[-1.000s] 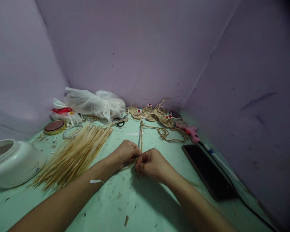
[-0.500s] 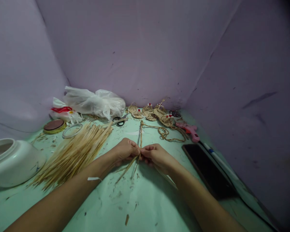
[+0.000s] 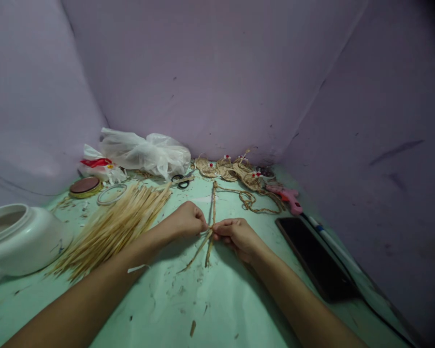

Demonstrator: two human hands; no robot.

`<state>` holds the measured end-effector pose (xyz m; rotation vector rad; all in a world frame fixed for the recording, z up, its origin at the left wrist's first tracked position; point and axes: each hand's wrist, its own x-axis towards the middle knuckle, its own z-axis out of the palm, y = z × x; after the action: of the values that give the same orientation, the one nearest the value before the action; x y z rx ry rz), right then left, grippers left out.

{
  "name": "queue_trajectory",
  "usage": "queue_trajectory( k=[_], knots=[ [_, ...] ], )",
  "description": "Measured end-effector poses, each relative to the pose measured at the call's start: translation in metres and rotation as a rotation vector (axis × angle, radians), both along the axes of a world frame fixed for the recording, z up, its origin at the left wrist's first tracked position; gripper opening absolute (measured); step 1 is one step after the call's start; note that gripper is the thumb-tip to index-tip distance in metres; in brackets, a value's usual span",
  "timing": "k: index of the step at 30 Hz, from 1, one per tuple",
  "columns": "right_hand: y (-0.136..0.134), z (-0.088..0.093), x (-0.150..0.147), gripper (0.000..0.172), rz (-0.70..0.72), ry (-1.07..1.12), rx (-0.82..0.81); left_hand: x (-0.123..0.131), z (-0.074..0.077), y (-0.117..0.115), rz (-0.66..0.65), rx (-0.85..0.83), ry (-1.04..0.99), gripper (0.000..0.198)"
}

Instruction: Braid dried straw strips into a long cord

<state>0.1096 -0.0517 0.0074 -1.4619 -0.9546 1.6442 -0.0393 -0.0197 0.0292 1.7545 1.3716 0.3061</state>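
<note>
I see my left hand and right hand pinched narrow on a straw braid at the middle of the green table. If either pinch slackens, I judge the plait could unravel, since loose strands splay toward me below the fingers. The braid is thin, tan and tightly plaited, running straight away toward small woven sandals.

Your single head-worn camera looks forward and down, close over the table, facing the corner where the purple walls meet.
</note>
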Motion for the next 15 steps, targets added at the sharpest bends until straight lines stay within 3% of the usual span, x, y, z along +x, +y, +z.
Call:
queue_trajectory(
  k=[9,15],
  knots=[
    [0.001,-0.002,0.0,0.005,0.019,0.008,0.04,0.01,-0.014,-0.008,0.034,-0.024,-0.079,0.019],
    [0.002,-0.005,0.001,0.007,0.075,0.019,0.107,0.009,-0.003,-0.009,0.102,-0.125,-0.225,0.013]
  ],
)
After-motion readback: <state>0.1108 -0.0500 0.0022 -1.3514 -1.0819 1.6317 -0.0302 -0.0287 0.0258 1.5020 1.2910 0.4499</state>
